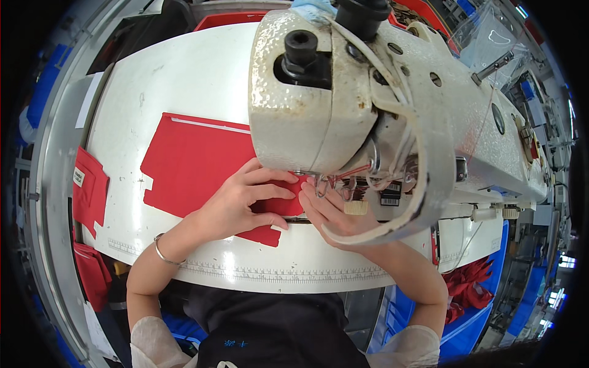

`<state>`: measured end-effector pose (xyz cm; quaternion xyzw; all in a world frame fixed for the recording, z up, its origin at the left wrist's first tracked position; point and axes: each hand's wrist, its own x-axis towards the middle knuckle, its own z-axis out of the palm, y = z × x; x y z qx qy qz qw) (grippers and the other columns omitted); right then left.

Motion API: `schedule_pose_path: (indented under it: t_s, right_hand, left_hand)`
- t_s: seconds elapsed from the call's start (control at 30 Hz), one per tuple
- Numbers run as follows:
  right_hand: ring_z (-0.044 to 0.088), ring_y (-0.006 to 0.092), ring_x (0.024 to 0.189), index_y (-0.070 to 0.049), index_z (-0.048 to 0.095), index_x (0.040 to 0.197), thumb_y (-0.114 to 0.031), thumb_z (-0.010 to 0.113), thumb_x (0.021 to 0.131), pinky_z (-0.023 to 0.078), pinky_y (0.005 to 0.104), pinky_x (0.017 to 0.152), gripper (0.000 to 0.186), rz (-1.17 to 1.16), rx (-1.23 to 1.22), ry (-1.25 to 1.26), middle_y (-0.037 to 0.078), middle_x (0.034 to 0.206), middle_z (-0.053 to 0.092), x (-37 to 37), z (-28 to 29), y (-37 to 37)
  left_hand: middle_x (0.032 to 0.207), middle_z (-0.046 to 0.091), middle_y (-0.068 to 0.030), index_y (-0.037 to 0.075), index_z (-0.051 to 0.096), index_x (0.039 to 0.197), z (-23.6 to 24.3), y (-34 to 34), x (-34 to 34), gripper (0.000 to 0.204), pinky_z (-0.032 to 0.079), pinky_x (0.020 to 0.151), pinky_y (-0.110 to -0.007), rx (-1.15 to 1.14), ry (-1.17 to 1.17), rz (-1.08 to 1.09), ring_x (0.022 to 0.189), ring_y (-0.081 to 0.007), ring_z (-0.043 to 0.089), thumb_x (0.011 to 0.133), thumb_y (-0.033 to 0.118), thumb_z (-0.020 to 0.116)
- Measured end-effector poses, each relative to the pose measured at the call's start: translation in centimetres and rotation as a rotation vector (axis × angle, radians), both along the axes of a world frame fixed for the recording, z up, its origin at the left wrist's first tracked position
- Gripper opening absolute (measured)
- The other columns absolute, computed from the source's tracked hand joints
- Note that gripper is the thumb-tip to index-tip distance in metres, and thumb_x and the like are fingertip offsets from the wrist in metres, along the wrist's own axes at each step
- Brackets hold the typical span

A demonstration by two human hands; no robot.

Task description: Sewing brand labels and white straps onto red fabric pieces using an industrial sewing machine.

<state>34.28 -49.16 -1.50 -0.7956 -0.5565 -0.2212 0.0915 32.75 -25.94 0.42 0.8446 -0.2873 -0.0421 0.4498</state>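
Observation:
A flat piece of red fabric point(196, 156) with a white strip along its far edge and notched corners lies on the white sewing table point(184, 73). Spread over its right part, my left hand point(239, 199) rests with fingers apart, the fingertips beside the needle area. My right hand point(331, 214) lies with fingers stretched out on the fabric's right end, just under the sewing machine point(294, 129). The machine's head and its curved white arm point(423, 159) cover part of that hand. Where the needle meets the cloth is hidden from sight.
More red fabric pieces point(90, 190) hang at the table's left edge. A printed ruler point(245, 272) runs along the near edge. At the lower right a blue bin point(475, 328) holds crumpled red cloth point(469, 285). A red tray point(227, 20) stands behind the table.

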Motion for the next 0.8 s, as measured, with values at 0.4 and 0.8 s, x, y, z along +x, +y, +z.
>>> schedule_pose_path:
  t_s: [0.4, 0.8]
  right_hand:
    - [0.065, 0.0273, 0.089, 0.005, 0.063, 0.1, -0.008, 0.061, 0.071, 0.055, 0.0352, 0.064, 0.032, 0.019, 0.043, 0.044, 0.016, 0.092, 0.065, 0.1, -0.3, 0.0]
    - [0.062, 0.0209, 0.087, 0.003, 0.064, 0.094, -0.013, 0.062, 0.066, 0.052, 0.0311, 0.068, 0.032, 0.068, 0.012, -0.078, 0.013, 0.093, 0.062, -0.6, 0.1, 0.2]
  left_hand:
    - [0.115, 0.062, -0.0056, 0.005, 0.07, 0.086, -0.3, 0.3, 0.2, 0.023, 0.048, 0.088, -0.035, -0.015, 0.029, -0.004, 0.104, -0.0266, 0.053, 0.065, 0.007, 0.078]
    - [0.101, 0.064, -0.0215, -0.006, 0.056, 0.105, 4.9, 0.4, 4.1, 0.022, 0.05, 0.08, -0.036, 0.096, -0.004, 0.28, 0.09, -0.0356, 0.063, 0.084, -0.005, 0.052]
